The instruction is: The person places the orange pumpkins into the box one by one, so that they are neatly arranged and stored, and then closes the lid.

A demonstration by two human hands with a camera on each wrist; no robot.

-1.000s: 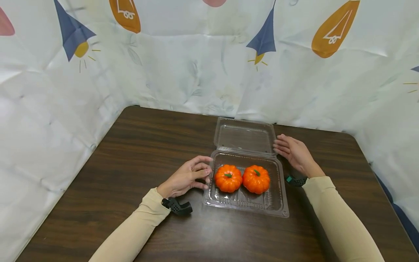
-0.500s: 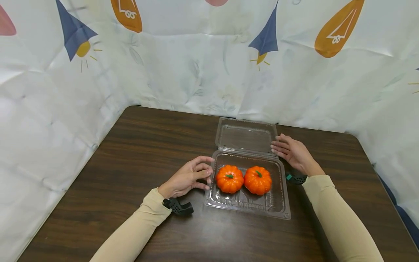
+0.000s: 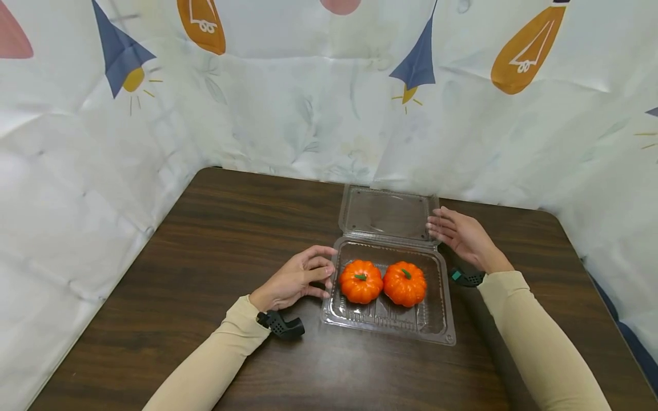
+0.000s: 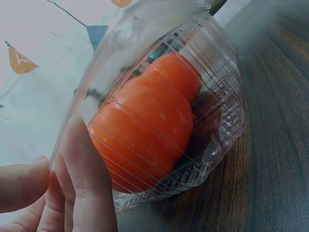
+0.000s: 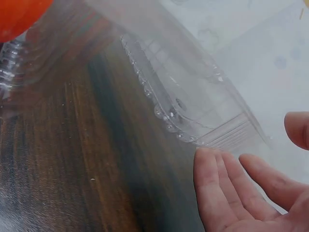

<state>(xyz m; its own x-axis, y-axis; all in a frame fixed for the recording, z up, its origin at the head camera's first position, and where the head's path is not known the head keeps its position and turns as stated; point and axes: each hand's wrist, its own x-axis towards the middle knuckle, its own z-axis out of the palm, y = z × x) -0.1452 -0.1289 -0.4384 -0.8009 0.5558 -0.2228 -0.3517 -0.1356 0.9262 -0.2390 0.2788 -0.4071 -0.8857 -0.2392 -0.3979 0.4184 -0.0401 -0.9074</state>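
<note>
Two small orange pumpkins [image 3: 361,281] with green stems sit side by side in the base of a clear plastic clamshell container [image 3: 437,328]. Its hinged lid [image 3: 388,214] lies folded back toward the curtain. At the base's left side my left hand [image 3: 295,277] pinches the rim; the left wrist view has the thumb [image 4: 21,186] on one side of the thin edge and fingers on the other. My right hand [image 3: 465,237] is at the lid's right edge, its nearly straight fingertips [image 5: 207,157] against or just under that edge. Its thumb stands apart from the plastic.
The container rests on a dark wood-grain table [image 3: 247,228], toward its far right. A patterned white curtain [image 3: 288,108] hangs close behind the table and along its sides. A black wrist camera [image 3: 281,326] is strapped to the left wrist.
The lid's right side has risen slightly, with the right fingertips at its edge. The left hand stays on the rim, and both pumpkins keep their places.
</note>
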